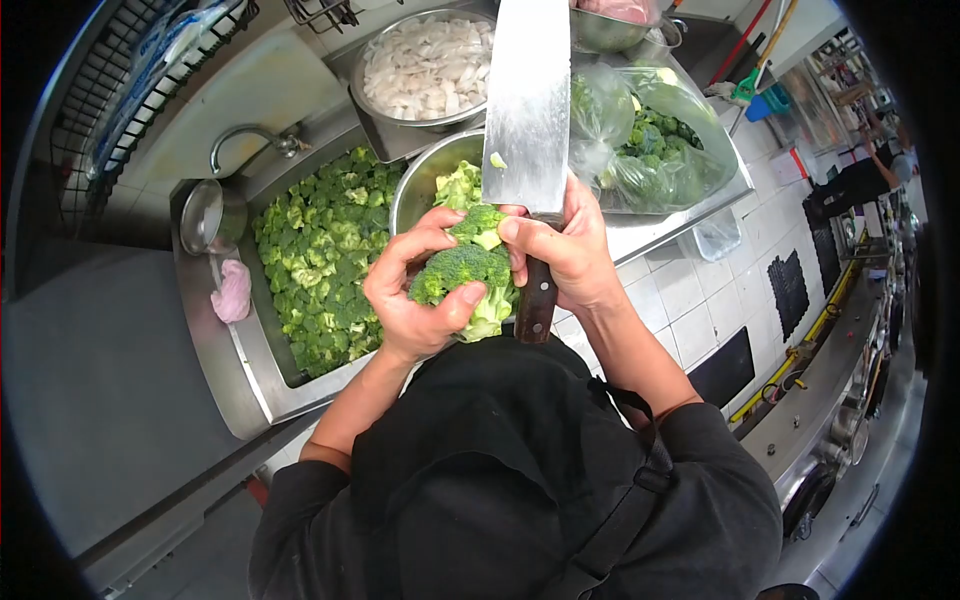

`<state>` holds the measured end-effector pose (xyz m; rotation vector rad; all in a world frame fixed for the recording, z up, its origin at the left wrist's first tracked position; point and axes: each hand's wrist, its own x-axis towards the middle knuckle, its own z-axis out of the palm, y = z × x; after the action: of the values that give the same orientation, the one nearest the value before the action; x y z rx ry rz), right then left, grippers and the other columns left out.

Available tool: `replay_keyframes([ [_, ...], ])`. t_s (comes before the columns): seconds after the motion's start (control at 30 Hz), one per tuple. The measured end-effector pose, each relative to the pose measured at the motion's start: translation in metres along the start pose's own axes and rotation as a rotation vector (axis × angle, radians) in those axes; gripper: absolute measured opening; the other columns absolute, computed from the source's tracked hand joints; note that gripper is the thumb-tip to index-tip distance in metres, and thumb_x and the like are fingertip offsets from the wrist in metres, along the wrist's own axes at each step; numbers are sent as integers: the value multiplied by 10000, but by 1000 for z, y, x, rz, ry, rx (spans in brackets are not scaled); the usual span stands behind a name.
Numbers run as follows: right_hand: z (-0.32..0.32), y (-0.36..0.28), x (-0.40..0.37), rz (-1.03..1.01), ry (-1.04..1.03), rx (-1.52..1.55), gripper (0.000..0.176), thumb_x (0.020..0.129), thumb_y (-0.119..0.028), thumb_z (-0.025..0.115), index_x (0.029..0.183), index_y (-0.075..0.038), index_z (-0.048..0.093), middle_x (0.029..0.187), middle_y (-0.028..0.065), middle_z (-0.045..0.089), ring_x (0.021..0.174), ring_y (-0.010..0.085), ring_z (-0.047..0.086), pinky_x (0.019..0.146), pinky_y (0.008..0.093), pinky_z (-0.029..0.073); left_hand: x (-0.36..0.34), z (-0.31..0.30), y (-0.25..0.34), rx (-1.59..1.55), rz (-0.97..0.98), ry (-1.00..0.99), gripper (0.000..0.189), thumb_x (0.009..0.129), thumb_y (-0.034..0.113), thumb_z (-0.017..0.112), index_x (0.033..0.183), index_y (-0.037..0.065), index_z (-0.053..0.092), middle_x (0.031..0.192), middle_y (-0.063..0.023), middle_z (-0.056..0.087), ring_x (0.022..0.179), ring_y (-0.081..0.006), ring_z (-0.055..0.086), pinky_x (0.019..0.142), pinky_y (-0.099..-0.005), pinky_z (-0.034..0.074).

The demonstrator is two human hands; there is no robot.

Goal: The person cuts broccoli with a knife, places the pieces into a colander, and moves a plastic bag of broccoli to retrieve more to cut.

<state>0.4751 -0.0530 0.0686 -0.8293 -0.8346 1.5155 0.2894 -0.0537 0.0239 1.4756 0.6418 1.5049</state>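
Note:
My left hand [405, 290] is closed around a head of broccoli [462, 272], held in front of my chest. My right hand [575, 245] grips a cleaver [530, 110] by its dark wooden handle, the wide blade pointing away from me. The right thumb presses on a floret at the top of the broccoli, where a pale cut stem shows. A small green scrap clings to the blade. Just beyond the hands stands a metal bowl [412, 185] with pale green pieces inside, partly hidden by the hands and blade.
On the left, cut broccoli florets [325, 260] fill a steel sink [225, 375] with a faucet [245, 133]. A pink cloth [232, 291] lies on its rim. Behind stands a bowl of whitish slices [425, 70]. A plastic bag of broccoli [665, 150] rests at right. Another person [865, 180] is farther off.

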Motion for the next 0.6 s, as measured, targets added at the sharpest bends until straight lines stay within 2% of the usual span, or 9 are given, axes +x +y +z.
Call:
replay_keyframes([
  [0.2,8,8,-1,-58,52,62,234,831,-37,714,992,-35,544,788,24,588,562,105,585,469,265,494,-6,-1,-6,-80,-51,79,449,736,97,804,1120,-30,609,1224,-243,630,1145,-260,617,1012,-379,463],
  [0.43,9,10,-4,-51,43,93,229,825,-6,697,992,-28,542,788,26,586,557,99,582,469,252,503,-6,-4,-8,-107,-36,53,458,752,125,810,1131,-28,604,1231,-235,629,1142,-249,615,1023,-376,454],
  [0.6,10,11,-7,-51,76,132,239,817,16,696,995,-23,541,771,27,580,550,100,579,468,251,506,-7,-2,-8,-160,-99,73,459,761,148,817,1130,-24,604,1231,-228,627,1130,-240,616,1025,-371,449],
])
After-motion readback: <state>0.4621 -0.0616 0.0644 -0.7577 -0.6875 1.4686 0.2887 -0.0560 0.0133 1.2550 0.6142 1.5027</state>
